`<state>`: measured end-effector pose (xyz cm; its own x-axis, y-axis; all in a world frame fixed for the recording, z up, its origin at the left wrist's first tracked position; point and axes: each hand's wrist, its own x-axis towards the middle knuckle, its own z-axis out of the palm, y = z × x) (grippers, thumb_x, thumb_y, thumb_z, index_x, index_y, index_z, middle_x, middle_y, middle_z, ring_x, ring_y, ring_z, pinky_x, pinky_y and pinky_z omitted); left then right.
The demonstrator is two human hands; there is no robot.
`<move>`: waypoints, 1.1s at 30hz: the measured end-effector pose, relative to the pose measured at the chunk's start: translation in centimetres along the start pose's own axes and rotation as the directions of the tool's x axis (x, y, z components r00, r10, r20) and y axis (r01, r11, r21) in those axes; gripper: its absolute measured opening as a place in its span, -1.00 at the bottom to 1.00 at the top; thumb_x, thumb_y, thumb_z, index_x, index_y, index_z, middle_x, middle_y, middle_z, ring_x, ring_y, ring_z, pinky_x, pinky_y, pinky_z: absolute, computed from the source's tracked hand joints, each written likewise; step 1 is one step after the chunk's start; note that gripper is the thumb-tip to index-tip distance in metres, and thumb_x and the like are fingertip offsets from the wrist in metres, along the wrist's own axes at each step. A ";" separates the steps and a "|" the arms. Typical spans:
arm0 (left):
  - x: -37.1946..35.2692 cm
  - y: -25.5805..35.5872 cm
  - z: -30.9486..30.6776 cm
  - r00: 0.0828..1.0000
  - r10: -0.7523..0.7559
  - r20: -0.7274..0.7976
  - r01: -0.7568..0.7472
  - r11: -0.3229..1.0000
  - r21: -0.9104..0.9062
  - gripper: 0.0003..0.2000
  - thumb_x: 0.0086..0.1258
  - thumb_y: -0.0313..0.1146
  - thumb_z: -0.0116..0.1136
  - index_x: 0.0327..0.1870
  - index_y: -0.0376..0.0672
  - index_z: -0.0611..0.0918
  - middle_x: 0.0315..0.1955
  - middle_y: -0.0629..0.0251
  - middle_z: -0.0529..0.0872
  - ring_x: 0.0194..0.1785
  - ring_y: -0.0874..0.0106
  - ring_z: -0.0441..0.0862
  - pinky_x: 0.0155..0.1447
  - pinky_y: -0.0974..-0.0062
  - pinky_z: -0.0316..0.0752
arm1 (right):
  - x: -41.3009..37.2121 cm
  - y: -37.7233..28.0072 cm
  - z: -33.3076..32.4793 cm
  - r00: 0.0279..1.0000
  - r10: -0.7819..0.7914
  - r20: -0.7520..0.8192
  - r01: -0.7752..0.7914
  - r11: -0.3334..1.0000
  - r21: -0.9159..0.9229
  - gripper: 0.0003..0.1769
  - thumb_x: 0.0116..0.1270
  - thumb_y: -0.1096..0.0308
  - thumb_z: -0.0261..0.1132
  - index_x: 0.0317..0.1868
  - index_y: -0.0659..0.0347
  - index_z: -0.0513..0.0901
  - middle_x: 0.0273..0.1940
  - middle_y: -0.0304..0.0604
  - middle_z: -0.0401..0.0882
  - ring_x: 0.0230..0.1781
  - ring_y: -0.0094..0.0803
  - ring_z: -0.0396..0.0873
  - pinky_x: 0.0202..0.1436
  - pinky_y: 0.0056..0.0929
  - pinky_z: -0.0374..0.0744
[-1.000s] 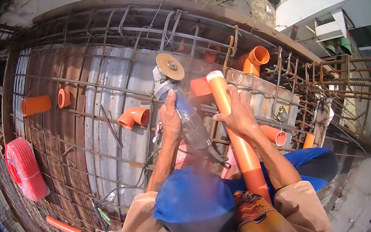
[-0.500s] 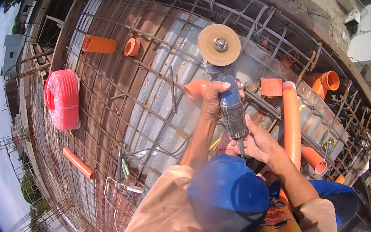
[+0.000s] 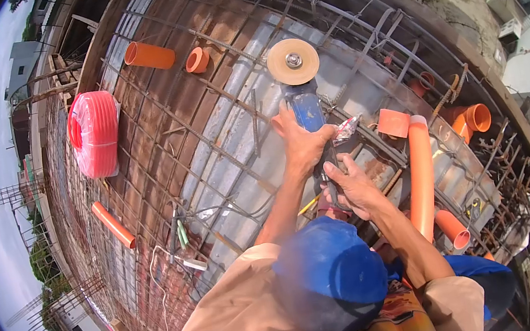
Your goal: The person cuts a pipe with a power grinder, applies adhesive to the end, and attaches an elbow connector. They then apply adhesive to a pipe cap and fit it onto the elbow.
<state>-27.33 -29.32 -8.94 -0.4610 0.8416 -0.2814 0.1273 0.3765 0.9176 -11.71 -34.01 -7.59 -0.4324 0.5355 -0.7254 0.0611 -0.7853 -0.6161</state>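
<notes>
Both hands are on an angle grinder point(image 3: 307, 112) with a blue body and a tan disc point(image 3: 293, 62), held over the rebar mesh. My left hand point(image 3: 300, 141) wraps the grinder's body just behind the disc. At the grinder's rear end, my right hand point(image 3: 350, 185) is closed around the tail. A long orange pipe point(image 3: 421, 173) leans upright just right of my right hand, touched by neither hand. A blue cap point(image 3: 329, 272) and a tan shirt fill the bottom of the view.
Rebar mesh point(image 3: 206, 140) covers corrugated metal decking. A red hose coil point(image 3: 94, 133) lies at left, with orange pipe pieces point(image 3: 149, 54) and a coupling point(image 3: 196, 59) beyond. A short orange pipe point(image 3: 113, 224), an elbow point(image 3: 470, 117) and another pipe point(image 3: 452, 226) lie around. The slab edge drops off at right.
My right hand has left the long orange pipe and closed on the grinder's tail. My left hand has slid up the body toward the disc. The view has swung left.
</notes>
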 end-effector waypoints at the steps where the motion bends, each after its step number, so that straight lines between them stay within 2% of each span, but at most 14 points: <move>1: 0.0 1.0 -0.9 0.999 -0.036 0.021 0.039 0.993 -0.113 -0.19 -0.03 -0.49 0.52 0.30 -0.30 0.30 -0.09 0.20 0.62 -0.12 0.36 0.67 -0.01 0.34 0.64 | -0.2 -1.1 0.4 1.000 -0.011 -0.007 0.010 0.993 -0.115 -0.41 0.49 -0.02 0.35 0.32 0.16 0.43 -0.18 -0.10 0.62 -0.32 -0.38 0.63 -0.22 -0.42 0.64; 3: 1.2 0.2 -3.1 0.997 -0.059 -0.041 0.052 0.984 -0.169 -0.22 -0.05 -0.50 0.50 0.26 -0.30 0.31 -0.14 0.18 0.62 -0.23 0.35 0.70 -0.08 0.33 0.67 | -1.5 -3.7 0.0 0.990 -0.126 0.060 0.139 0.877 -0.461 -0.37 0.45 0.05 0.39 0.37 0.20 0.43 -0.11 -0.05 0.65 -0.26 -0.26 0.66 -0.12 -0.28 0.65; 6: 3.0 1.5 -7.7 0.972 -0.141 -0.188 0.103 0.975 -0.195 -0.29 0.02 -0.51 0.43 0.20 -0.30 0.26 -0.23 0.09 0.60 -0.37 0.35 0.68 -0.36 0.30 0.65 | -5.5 -5.0 -3.3 0.795 -0.607 -0.009 0.352 0.473 -0.808 -0.30 0.35 0.12 0.44 0.40 0.24 0.44 0.19 0.16 0.52 0.21 0.07 0.50 0.31 -0.08 0.44; 8: 7.3 -4.6 -13.1 0.965 -0.166 -0.201 0.122 0.969 -0.214 -0.28 -0.02 -0.47 0.47 0.18 -0.30 0.29 -0.21 0.11 0.58 -0.34 0.33 0.66 -0.28 0.31 0.66 | -9.9 -6.9 -4.7 0.808 -0.555 -0.197 0.074 0.428 -0.901 -0.20 0.28 0.20 0.48 0.46 0.24 0.34 0.26 0.21 0.40 0.33 0.13 0.33 0.41 0.00 0.33; 11: 10.2 -8.0 -18.8 0.962 -0.212 -0.172 0.159 0.947 -0.280 -0.34 -0.02 -0.48 0.46 0.12 -0.31 0.34 -0.26 0.12 0.60 -0.37 0.30 0.68 -0.30 0.29 0.67 | -12.7 -1.7 -9.6 0.719 -0.642 -0.266 -0.068 0.316 -0.946 -0.17 0.25 0.25 0.49 0.46 0.24 0.30 0.16 0.14 0.47 0.11 -0.01 0.52 0.23 -0.09 0.53; 13: 11.5 -9.7 -21.9 0.959 -0.267 -0.097 0.232 0.933 -0.275 -0.35 0.00 -0.50 0.45 0.12 -0.31 0.33 -0.29 0.10 0.60 -0.41 0.26 0.69 -0.35 0.25 0.68 | -14.3 -2.1 -8.3 0.868 -0.180 -0.464 -0.060 0.888 -0.456 -0.21 0.24 0.31 0.46 0.43 0.26 0.32 0.06 0.05 0.52 -0.08 -0.16 0.60 0.01 -0.22 0.64; 14: 11.6 -10.5 -22.7 0.955 -0.276 -0.107 0.240 0.933 -0.268 -0.38 0.04 -0.51 0.42 0.12 -0.30 0.33 -0.29 0.11 0.61 -0.41 0.26 0.70 -0.34 0.24 0.69 | -14.6 -1.8 -8.3 0.898 -0.054 -0.436 -0.074 0.960 -0.270 -0.24 0.23 0.34 0.45 0.41 0.27 0.33 0.01 0.00 0.54 -0.17 -0.23 0.61 -0.09 -0.28 0.66; 17: 11.9 -10.6 -23.2 0.950 -0.286 -0.128 0.242 0.929 -0.280 -0.43 0.12 -0.51 0.37 0.14 -0.28 0.34 -0.29 0.12 0.63 -0.40 0.24 0.72 -0.33 0.22 0.71 | -14.7 -0.1 -9.9 0.921 0.069 -0.383 -0.093 0.995 -0.044 -0.36 0.24 0.42 0.39 0.31 0.30 0.38 -0.13 -0.13 0.57 -0.39 -0.43 0.61 -0.37 -0.44 0.67; 21: 12.3 -11.3 -22.7 0.934 -0.332 -0.134 0.266 0.895 -0.358 -0.33 0.11 -0.51 0.38 0.24 -0.24 0.27 -0.23 0.06 0.60 -0.40 0.19 0.72 -0.35 0.19 0.72 | -17.6 -3.0 -9.9 0.925 0.169 -0.342 -0.060 0.950 0.308 -0.42 0.17 0.41 0.41 0.20 0.32 0.44 -0.22 -0.11 0.61 -0.41 -0.39 0.66 -0.36 -0.42 0.73; 25: 13.0 -12.9 -23.6 0.935 -0.340 -0.097 0.286 0.889 -0.358 -0.12 0.06 -0.51 0.44 0.40 -0.23 0.12 -0.11 -0.05 0.57 -0.38 0.17 0.71 -0.33 0.15 0.74 | -21.6 -5.7 -10.9 0.948 0.056 -0.313 0.109 0.866 0.487 -0.27 0.10 0.34 0.48 0.28 0.35 0.41 -0.29 -0.05 0.61 -0.46 -0.22 0.68 -0.38 -0.34 0.78; 29: 13.9 -13.6 -25.3 0.916 -0.380 -0.127 0.348 0.912 -0.216 0.16 0.05 -0.36 0.53 0.55 -0.38 -0.13 0.07 -0.14 0.51 -0.15 0.14 0.71 -0.19 0.18 0.74 | -25.4 -11.4 -12.3 0.826 -0.309 -0.472 0.439 0.878 0.192 -0.19 0.11 0.25 0.49 0.32 0.37 0.34 -0.09 0.03 0.53 -0.34 -0.24 0.64 -0.36 -0.38 0.75; 31: 13.4 -13.3 -25.2 0.883 -0.414 -0.222 0.382 0.908 -0.174 0.21 0.06 -0.30 0.57 0.56 -0.43 -0.16 0.15 -0.24 0.48 -0.07 0.10 0.70 -0.11 0.15 0.73 | -28.9 -14.9 -15.1 0.753 -0.481 -0.448 0.594 0.790 0.151 -0.13 0.23 0.25 0.42 0.45 0.38 0.20 0.14 0.11 0.42 -0.03 -0.14 0.55 -0.01 -0.30 0.66; 32: 13.0 -13.4 -25.2 0.877 -0.405 -0.260 0.375 0.913 -0.160 0.15 0.14 -0.14 0.54 0.50 -0.47 -0.11 -0.07 -0.10 0.59 -0.26 0.21 0.72 -0.25 0.22 0.73 | -30.6 -16.7 -16.7 0.716 -0.556 -0.422 0.665 0.728 0.167 -0.10 0.29 0.25 0.39 0.51 0.39 0.13 0.26 0.14 0.37 0.12 -0.09 0.51 0.16 -0.26 0.62; 33: 13.3 -14.1 -26.5 0.883 -0.423 -0.201 0.411 0.906 -0.100 0.19 0.14 -0.07 0.54 0.52 -0.52 -0.13 0.02 -0.17 0.57 -0.13 0.16 0.72 -0.16 0.20 0.72 | -31.9 -18.2 -18.0 0.660 -0.626 -0.415 0.730 0.663 0.162 -0.07 0.36 0.25 0.35 0.57 0.39 0.05 0.38 0.18 0.31 0.28 -0.04 0.46 0.34 -0.22 0.58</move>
<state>-58.54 -33.73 -18.21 -0.6377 0.5064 -0.5805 -0.1620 0.6486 0.7437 17.14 -31.21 21.25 0.0492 0.9741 -0.2207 -0.4209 -0.1801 -0.8890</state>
